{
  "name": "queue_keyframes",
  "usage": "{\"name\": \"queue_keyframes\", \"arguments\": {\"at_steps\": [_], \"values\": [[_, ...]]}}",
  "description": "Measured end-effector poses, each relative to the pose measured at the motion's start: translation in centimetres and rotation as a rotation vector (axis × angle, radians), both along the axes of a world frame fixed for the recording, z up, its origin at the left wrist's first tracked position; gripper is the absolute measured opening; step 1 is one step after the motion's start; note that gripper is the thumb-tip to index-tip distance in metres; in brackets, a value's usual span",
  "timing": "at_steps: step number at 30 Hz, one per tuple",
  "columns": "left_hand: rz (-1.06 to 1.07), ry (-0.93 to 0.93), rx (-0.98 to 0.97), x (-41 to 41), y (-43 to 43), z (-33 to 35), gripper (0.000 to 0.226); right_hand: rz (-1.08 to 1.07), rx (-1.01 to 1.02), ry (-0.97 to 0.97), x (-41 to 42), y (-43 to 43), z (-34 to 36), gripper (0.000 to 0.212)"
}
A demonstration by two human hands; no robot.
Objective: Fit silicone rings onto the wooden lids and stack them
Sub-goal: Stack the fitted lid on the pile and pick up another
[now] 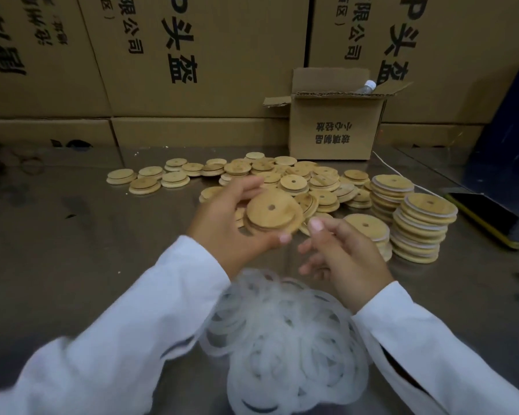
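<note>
A wooden lid [271,212] is being gripped by curled fingers of the left hand [222,226]; beside them, the right hand [342,253] is being held loosely curled.

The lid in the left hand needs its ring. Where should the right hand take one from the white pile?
Pinch the thin band of a topmost ring in the silicone ring pile, coming down from above with the right hand. The rings lie flat and overlapping, so only an upper ring's band is free to pinch; lower ones would likely drag neighbours.
</note>
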State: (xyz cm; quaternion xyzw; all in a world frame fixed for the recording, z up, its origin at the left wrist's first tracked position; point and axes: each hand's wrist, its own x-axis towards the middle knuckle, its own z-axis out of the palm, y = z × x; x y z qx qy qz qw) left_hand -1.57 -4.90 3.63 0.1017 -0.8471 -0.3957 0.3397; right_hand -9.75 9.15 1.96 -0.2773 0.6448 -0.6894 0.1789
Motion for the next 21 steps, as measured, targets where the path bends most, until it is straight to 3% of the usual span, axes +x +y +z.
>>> {"name": "queue_keyframes", "arguments": {"at_steps": [5, 7, 10, 13, 17, 21], "values": [[-0.037, -0.009, -0.122, 1.8, 2.0, -1.6, 0.075, 0.111, 0.028, 0.029, 0.3, 0.1, 0.0, 0.007], [-0.072, -0.019, 0.059, 1.9, 1.7, -1.8, 0.076, 0.116, 0.044, 0.053, 0.3, 0.1, -0.2, 0.007], [-0.106, -0.041, 0.391, 1.9, 1.2, -2.2, 0.048, 0.18, 0.063, 0.125, 0.4, 0.0, -0.2, 0.008], [-0.104, -0.037, 0.517, 2.0, 0.8, -2.9, 0.043, 0.228, 0.095, 0.139, 0.6, -0.1, -0.6, 0.009], [-0.048, -0.007, 0.607, 2.1, 0.4, -3.4, 0.027, 0.114, 0.316, 0.28, 0.4, -0.2, -1.5, 0.011], [-0.122, 0.024, 0.933, 2.1, 0.1, -3.0, 0.027, -0.084, 0.474, 0.498, -1.0, 0.4, -1.4, 0.014]]}}
